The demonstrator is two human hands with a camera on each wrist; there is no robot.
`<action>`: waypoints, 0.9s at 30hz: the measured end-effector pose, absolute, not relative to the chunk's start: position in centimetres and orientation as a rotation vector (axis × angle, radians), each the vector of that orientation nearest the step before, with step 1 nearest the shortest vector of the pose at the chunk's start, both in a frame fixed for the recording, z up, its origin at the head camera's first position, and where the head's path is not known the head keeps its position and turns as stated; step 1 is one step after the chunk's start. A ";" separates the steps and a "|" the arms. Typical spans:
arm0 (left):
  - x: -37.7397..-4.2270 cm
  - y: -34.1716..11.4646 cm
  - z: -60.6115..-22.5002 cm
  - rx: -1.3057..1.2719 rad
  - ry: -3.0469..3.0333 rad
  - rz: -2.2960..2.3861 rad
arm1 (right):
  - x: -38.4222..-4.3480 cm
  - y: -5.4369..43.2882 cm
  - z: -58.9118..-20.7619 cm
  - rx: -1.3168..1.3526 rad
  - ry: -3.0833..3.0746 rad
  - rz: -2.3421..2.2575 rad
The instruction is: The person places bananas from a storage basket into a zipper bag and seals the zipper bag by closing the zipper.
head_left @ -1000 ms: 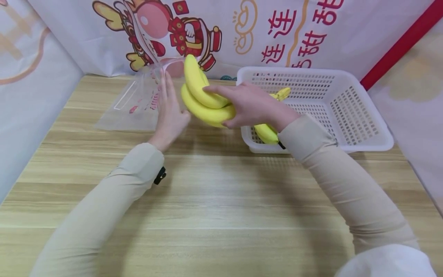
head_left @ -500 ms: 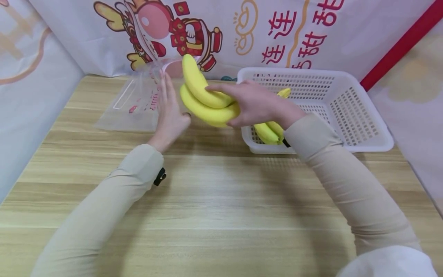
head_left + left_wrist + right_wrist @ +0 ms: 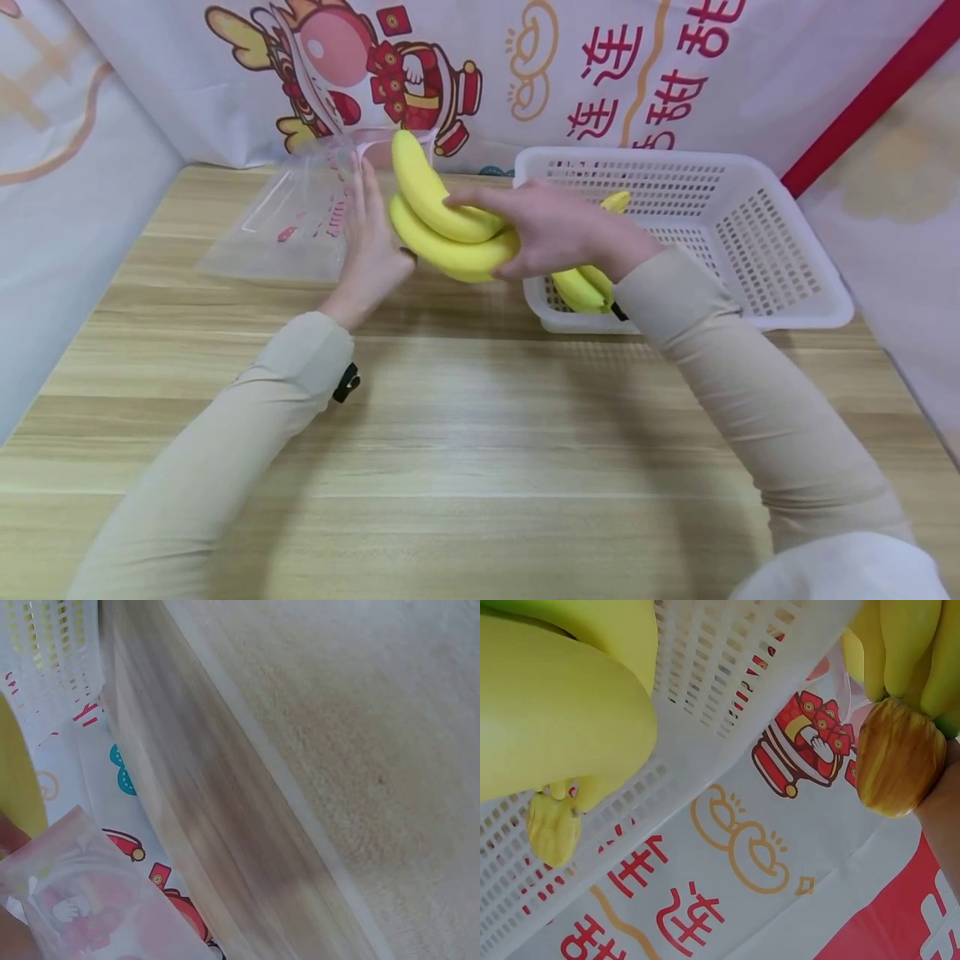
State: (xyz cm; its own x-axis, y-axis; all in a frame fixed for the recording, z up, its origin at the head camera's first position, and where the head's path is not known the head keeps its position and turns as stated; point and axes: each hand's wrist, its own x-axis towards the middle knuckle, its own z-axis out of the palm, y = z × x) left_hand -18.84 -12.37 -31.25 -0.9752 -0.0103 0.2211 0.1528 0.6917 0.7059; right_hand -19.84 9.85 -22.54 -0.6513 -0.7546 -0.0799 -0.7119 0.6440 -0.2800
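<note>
- Left forearm (image 3: 210, 442), sleeved in beige: slants up from the lower left toward the middle.
- Left wrist (image 3: 347, 308): bare beyond its folded cuff (image 3: 318, 343).
- Left grip (image 3: 371, 250): long fingers (image 3: 358, 192) straight and close together, pointing away from the body; thumb (image 3: 396, 265) out to the right.
- Right forearm (image 3: 765, 417), likewise sleeved: slants up and leftward from the lower right.
- Right wrist (image 3: 636, 254): bare beyond the sleeve.
- Right grip (image 3: 551, 229): back of the hand uppermost, one finger reaching left along the top, thumb below, clasped round its load.
- Both grips: near each other, apart.
</note>
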 end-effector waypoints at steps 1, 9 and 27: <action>-18.9 -12.3 -31.2 -0.114 -2.692 -1.159 | -19.8 9.8 -22.6 -1.201 2.664 -0.329; -18.8 -12.4 -31.0 -0.083 -2.664 -1.249 | -20.0 9.8 -22.7 -1.194 2.644 -0.298; -18.4 -11.3 -31.3 -0.226 -2.675 -1.135 | -20.9 8.4 -22.8 -1.022 2.644 -0.205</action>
